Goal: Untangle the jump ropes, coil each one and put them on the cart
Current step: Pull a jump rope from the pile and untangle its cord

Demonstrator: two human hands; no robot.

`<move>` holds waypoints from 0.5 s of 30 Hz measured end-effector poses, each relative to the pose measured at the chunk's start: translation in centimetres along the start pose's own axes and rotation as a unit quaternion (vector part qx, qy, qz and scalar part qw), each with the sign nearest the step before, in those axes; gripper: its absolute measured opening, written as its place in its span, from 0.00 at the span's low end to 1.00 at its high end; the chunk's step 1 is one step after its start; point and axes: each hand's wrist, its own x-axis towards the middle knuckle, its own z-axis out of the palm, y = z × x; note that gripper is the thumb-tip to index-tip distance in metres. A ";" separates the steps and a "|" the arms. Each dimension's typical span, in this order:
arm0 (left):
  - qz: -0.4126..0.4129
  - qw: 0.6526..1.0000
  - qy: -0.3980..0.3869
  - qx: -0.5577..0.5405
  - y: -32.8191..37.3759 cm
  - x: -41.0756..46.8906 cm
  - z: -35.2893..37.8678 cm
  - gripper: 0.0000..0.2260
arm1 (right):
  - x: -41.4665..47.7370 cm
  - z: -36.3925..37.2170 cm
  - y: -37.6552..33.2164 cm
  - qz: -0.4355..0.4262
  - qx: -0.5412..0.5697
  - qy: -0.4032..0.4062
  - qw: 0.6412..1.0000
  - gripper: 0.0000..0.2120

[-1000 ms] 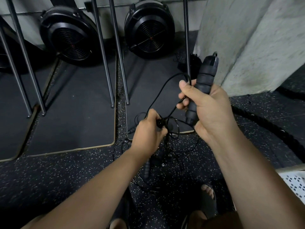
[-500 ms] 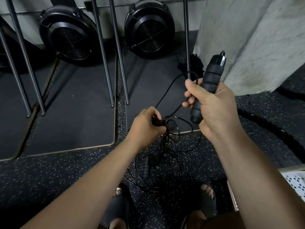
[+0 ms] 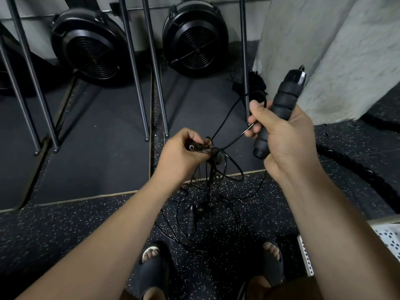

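My right hand [image 3: 281, 135] grips a black foam jump rope handle [image 3: 281, 105], held upright and tilted right, and its thumb and forefinger also pinch a loop of thin black cord [image 3: 233, 109]. My left hand [image 3: 181, 156] grips another handle end [image 3: 195, 147] together with a knot of black cords. From that knot a tangle of cords [image 3: 214, 191] hangs down to the floor. A further handle [image 3: 190, 219] dangles in the tangle between my feet.
Two black fan flywheels [image 3: 194, 40] and slanted metal rails [image 3: 134, 68] stand ahead on dark mats. A concrete pillar [image 3: 324, 50] rises at right, with a thick black battle rope [image 3: 368, 169] on the speckled floor. The white perforated cart edge [image 3: 387, 237] shows at lower right.
My right hand rose and moved right with the handle, drawing the cord loop taut. My left hand lifted slightly, and the end of its handle now shows.
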 end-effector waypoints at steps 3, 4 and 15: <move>-0.010 0.998 0.065 0.022 0.3 0.2 -0.4 0.08 | 0.1 -0.1 0.0 0.001 0.002 0.000 1.000 0.06; 0.024 0.993 0.075 0.083 0.4 0.2 -0.6 0.07 | 0.1 -0.1 0.0 0.001 0.001 0.000 1.000 0.06; 0.001 0.974 -0.074 0.214 0.7 -0.5 -0.5 0.13 | -0.3 0.3 0.1 -0.013 0.004 -0.007 1.000 0.07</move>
